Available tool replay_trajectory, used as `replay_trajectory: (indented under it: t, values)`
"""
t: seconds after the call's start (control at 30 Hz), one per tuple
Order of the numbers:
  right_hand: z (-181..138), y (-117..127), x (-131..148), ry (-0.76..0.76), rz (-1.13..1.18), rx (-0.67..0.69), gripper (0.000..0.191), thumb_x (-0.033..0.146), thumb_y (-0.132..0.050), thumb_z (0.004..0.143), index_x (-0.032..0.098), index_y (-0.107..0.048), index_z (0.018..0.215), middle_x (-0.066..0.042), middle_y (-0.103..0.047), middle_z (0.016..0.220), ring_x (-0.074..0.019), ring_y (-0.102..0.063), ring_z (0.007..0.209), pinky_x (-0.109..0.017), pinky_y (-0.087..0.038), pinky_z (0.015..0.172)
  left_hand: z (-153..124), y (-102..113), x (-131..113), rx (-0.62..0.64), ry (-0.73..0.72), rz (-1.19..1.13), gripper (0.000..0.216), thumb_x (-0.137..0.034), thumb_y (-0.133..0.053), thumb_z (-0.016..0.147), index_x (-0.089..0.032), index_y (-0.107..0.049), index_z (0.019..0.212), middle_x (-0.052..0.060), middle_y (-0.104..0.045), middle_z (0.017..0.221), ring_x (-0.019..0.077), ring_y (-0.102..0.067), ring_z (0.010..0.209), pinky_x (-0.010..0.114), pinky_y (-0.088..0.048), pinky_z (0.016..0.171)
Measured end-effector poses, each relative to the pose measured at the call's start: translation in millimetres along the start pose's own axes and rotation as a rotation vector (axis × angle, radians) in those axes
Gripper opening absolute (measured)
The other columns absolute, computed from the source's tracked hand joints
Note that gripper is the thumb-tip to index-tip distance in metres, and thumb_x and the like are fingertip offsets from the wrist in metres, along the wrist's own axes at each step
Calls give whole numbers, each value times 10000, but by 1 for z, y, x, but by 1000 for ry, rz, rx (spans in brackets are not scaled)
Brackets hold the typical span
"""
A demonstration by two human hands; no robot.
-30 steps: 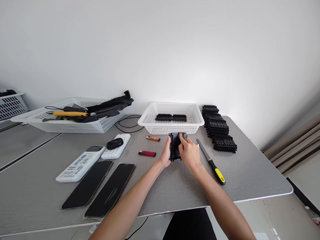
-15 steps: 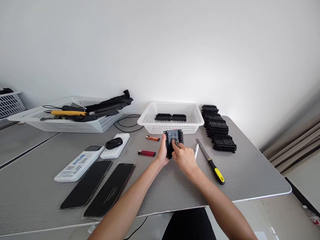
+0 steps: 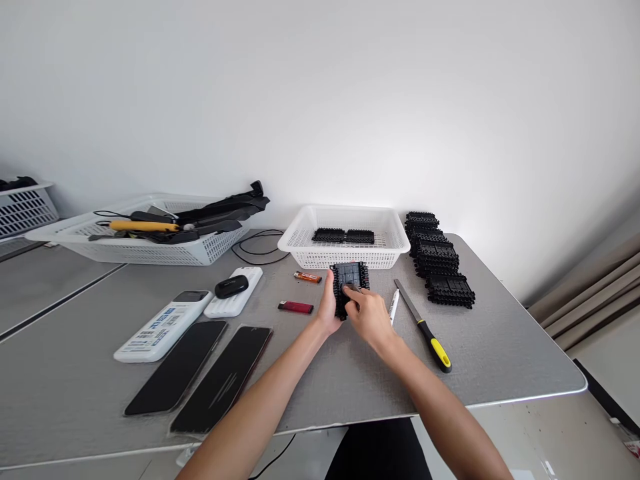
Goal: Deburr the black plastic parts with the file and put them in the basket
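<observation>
My left hand (image 3: 329,305) is wrapped round the side of a black plastic panel with toothed edges (image 3: 350,272), held up above the table in front of the basket. My right hand (image 3: 369,313) is closed, with its fingers against the panel's face. A small dark greyish piece shows at those fingertips, too hidden to name. Just right of my right hand lie a white marker pen (image 3: 394,305) and a flat file with a black and yellow handle (image 3: 425,328). An orange lighter (image 3: 307,277) and a red lighter (image 3: 295,307) are left of the panel.
A white basket (image 3: 345,259) holds two similar black panels (image 3: 329,235). More panels (image 3: 434,252) are stacked to its right. On the left are phones (image 3: 176,367), power banks (image 3: 163,328), a black case (image 3: 231,287) and a basket of tools (image 3: 195,253).
The right fingertips have shifted slightly on the panel's face, and the right index finger now lies flatter across it. The whole view has moved a little; both hands keep their hold.
</observation>
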State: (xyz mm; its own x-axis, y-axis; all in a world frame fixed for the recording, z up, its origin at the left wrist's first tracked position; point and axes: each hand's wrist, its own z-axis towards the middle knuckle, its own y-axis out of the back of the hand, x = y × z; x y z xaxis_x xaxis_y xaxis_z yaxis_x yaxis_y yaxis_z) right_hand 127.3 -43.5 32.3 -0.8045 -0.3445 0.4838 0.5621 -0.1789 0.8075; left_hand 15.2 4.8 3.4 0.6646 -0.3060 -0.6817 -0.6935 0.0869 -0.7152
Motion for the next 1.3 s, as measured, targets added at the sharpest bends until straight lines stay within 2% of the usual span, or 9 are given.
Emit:
replay_trajectory:
  t: [0.1,0.23,0.47,0.67,0.93,1.13,1.3]
  values:
    - [1,0,-2,4,206,-126,400,139,-406,890,180,-740,1107,-70,-734,942,-175,-664,842,-260,-485,797,-1,-1,2,16,28,25,650,-693,-426,875,-180,-697,1168,90,-747,1071,299,-653,1099,381,-504,944]
    - [2,1,-4,-37,356,-295,441,178,-381,920,139,-659,1260,-101,-721,1007,-184,-656,871,-280,-500,799,-1,-3,6,3,23,45,620,-679,-456,873,-196,-690,1184,83,-738,1110,297,-628,1152,381,-481,987]
    - [3,-1,-4,5,336,-165,493,193,-371,947,125,-521,1412,-95,-677,871,-188,-615,776,-272,-485,709,-4,-4,10,113,39,41,598,-650,-453,892,-254,-606,1313,72,-701,1211,289,-591,1215,393,-443,1044]
    - [4,0,-2,29,410,-110,508,158,-377,923,149,-523,1409,-83,-708,984,-167,-626,828,-258,-485,769,-6,-4,7,79,37,25,608,-658,-432,896,-221,-647,1260,75,-733,1124,289,-626,1160,381,-475,1002]
    - [-1,2,5,48,388,60,530,97,-406,874,176,-574,1370,-106,-709,1187,-200,-677,930,-272,-486,834,2,5,-1,43,-70,2,635,-687,-438,871,-215,-673,1224,68,-754,1052,289,-662,1086,358,-514,923]
    - [-2,5,5,54,233,86,520,102,-411,890,176,-562,1382,-119,-725,1120,-214,-670,947,-254,-460,799,2,8,0,14,-11,14,658,-705,-414,869,-194,-702,1167,82,-759,1011,291,-671,1056,360,-520,904]
    - [-2,2,5,45,144,111,527,100,-412,890,172,-548,1394,-121,-732,1039,-211,-667,893,-239,-436,740,1,2,1,24,-31,-24,654,-701,-425,866,-208,-671,1218,75,-746,1066,270,-676,1039,367,-527,905]
